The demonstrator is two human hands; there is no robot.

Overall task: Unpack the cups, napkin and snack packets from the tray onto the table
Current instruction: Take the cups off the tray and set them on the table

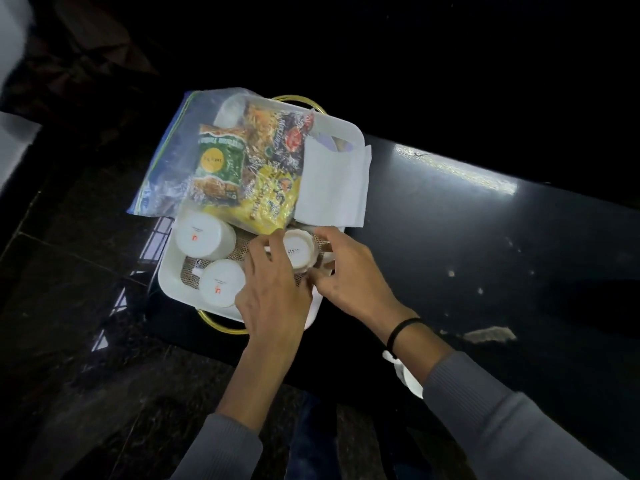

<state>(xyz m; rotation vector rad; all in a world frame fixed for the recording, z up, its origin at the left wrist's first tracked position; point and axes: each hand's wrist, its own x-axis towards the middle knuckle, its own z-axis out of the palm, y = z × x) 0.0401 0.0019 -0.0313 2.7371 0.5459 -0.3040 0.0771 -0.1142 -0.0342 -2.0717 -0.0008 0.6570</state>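
Observation:
A white tray with gold handles stands on the black table. Three white cups sit upside down in its near half. One cup is at the left, another cup is in front of it. The third cup is on the right, and my left hand and my right hand both close their fingers around it. Several snack packets, green, yellow and dark, lie in the far half. A folded white napkin rests on the far right rim.
A clear zip bag lies under the packets and hangs past the tray's left side. The glossy black table stretches to the right. A white object peeks from under my right forearm. Dark stone floor lies below left.

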